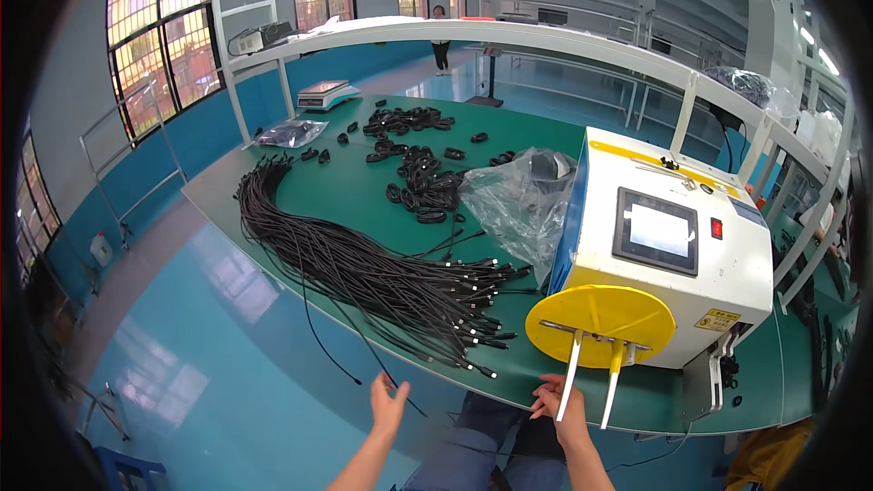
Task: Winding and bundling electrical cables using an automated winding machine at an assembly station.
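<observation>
A long bundle of black cables (364,264) with pale metal plugs lies along the near left part of the green table. Two strands hang over the table's edge. My left hand (387,405) is beside them below the edge, thumb and fingers apart; one strand crosses by its fingertips, with no clear grip on it. At the table's front edge, my right hand (556,400) has its fingers curled together, right behind a white rod (570,375). What they hold, if anything, is hidden. That rod and a yellow rod (614,384) stick out of the yellow disc (600,318) of a white winding machine (673,173).
Several coiled black cables (423,186) are scattered over the green table (327,191). A clear plastic bag (523,200) rests against the machine. At the far left stand a scale (327,94) and a bagged item (291,133). A white shelf frame (491,32) spans the back; a person (440,41) stands beyond.
</observation>
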Demonstrator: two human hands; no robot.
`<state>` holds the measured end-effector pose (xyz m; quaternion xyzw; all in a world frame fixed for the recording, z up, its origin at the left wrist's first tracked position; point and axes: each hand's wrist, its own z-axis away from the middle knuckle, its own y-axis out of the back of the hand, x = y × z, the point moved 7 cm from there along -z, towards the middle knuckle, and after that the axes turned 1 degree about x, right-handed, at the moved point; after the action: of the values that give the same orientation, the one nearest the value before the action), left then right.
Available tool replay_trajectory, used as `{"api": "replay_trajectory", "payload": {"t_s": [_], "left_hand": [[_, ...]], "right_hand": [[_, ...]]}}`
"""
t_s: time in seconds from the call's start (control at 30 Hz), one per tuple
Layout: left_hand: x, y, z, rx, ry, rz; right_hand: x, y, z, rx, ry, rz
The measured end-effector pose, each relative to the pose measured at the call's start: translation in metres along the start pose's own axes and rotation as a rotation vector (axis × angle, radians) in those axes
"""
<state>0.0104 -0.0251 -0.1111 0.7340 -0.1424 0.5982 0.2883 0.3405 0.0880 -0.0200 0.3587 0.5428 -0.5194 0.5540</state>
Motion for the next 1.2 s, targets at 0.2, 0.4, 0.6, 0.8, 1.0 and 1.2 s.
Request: {"api": "replay_trajectory", "payload": {"t_s": [0.2,0.4,0.6,0.8,1.0,1.2], "left_hand": [[0.036,-0.031,0.017,-0.401,0.249,0.276],[0.094,-0.036,0.011,-0.468,0.374,0.837],[0.113,-0.031,0.002,-0.534,0.379,0.664],[0.019,0.049,-0.076,0.240,-0.052,0.137],[-0.081,0.104,-0.141,0.565,-0.312,-0.482],[-0.008,0.045,-0.118,-0.243,0.208,0.410]], "right_hand": [[0.026,-0.009,0.003,-0.141,0.095,0.334],[-0.008,-0.108,0.040,-0.301,0.499,0.468],[0.002,-0.123,0.010,-0.244,0.164,0.296],[-0.044,-0.117,-0.002,-0.082,0.553,0.653],[-0.028,-0.116,-0.009,-0.037,0.751,0.830],[-0.044,-0.112,-0.001,0.086,0.882,0.988]]}}
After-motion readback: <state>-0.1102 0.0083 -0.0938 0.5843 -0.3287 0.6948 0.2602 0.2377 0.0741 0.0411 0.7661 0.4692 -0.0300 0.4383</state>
